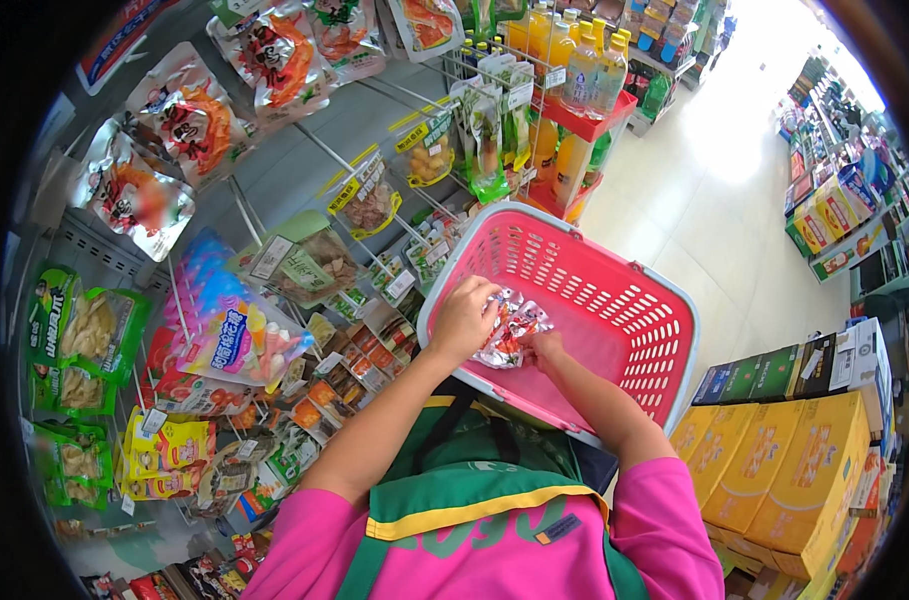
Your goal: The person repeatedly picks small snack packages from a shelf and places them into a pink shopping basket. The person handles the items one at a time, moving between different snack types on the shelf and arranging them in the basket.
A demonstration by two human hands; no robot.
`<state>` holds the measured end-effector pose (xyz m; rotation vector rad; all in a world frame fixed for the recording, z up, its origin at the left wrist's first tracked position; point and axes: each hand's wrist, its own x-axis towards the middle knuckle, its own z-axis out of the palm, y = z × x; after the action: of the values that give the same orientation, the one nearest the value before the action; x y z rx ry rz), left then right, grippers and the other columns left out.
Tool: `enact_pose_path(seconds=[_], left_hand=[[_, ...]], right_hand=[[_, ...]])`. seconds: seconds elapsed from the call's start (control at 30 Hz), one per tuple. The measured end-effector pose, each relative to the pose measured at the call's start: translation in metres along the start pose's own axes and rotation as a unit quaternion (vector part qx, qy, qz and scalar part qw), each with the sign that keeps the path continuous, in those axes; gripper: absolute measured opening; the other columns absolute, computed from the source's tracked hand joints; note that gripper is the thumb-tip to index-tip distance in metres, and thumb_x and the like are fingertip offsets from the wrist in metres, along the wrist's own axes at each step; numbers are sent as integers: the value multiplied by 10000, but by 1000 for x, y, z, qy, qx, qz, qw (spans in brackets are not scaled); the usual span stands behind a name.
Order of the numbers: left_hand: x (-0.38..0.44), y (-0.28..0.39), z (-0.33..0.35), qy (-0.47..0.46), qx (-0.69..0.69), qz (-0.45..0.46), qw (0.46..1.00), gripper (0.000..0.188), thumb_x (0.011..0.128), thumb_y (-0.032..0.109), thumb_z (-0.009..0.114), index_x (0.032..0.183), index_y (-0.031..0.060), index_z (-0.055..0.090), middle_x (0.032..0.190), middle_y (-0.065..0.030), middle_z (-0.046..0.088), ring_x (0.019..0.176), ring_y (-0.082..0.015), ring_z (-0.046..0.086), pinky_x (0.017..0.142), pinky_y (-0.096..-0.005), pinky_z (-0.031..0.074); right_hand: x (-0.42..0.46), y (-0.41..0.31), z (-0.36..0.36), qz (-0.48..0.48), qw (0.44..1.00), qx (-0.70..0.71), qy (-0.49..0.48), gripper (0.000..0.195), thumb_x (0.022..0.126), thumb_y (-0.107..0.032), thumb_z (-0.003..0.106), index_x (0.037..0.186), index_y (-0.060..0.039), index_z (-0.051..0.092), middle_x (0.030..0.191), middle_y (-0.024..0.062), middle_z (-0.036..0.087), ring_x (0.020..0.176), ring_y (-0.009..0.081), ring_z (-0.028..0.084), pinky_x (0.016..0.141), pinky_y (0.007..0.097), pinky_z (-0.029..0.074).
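Note:
A pink plastic shopping basket (597, 259) with a grey rim is right in front of me. Inside it, towards its left side, lie silver foil snack packets (510, 330) with red print. My left hand (465, 319) reaches over the basket's left part, its fingers bent at the upper left edge of the packets; whether it grips one is hard to see. My right hand (544, 349) has its fingertips on the packets' right side, and its grip is partly hidden. Larger silver foil packets (191, 131) hang on the rack at the upper left.
Wire hooks hold bagged snacks (364, 199), a marshmallow bag (237, 337) and green bags (86, 330) on the left. A red stand with bottles (585, 116) is beyond the basket. Yellow cartons (807, 480) are stacked at the right; a tiled aisle (694, 195) runs between shelves.

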<state>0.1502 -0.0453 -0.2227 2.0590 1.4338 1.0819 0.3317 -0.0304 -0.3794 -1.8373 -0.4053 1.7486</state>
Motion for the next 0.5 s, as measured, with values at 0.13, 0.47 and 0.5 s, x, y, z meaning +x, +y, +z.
enact_pose_path(seconds=[0.13, 0.47, 0.5], left_hand=[[0, 0, -1, -9, -18, -20, 1000, 209, 811, 59, 615, 1004, -11, 652, 1003, -166, 615, 935, -347, 606, 821, -413, 488], [0, 4, -8, 50, -234, -86, 967, 514, 802, 148, 739, 1218, -66, 526, 1020, -152, 660, 884, -226, 660, 768, -339, 522], [1, 7, -16, 51, -296, -100, 948, 472, 810, 127, 734, 1193, -61, 530, 992, -117, 654, 865, -183, 642, 751, -315, 518]], right_hand=[[-15, -12, 9, -18, 1000, -7, -2, 168, 762, 43, 683, 680, -29, 555, 580, 65, 530, 437, 144, 477, 372, 281, 350], [-176, -95, 10, -311, 929, -77, -187, 294, 771, 79, 654, 1002, -21, 501, 716, 47, 592, 495, 89, 511, 416, 229, 367], [-191, -104, 16, -340, 913, -89, -208, 301, 788, 83, 640, 1035, -17, 498, 754, 48, 611, 533, 79, 531, 438, 222, 383]])
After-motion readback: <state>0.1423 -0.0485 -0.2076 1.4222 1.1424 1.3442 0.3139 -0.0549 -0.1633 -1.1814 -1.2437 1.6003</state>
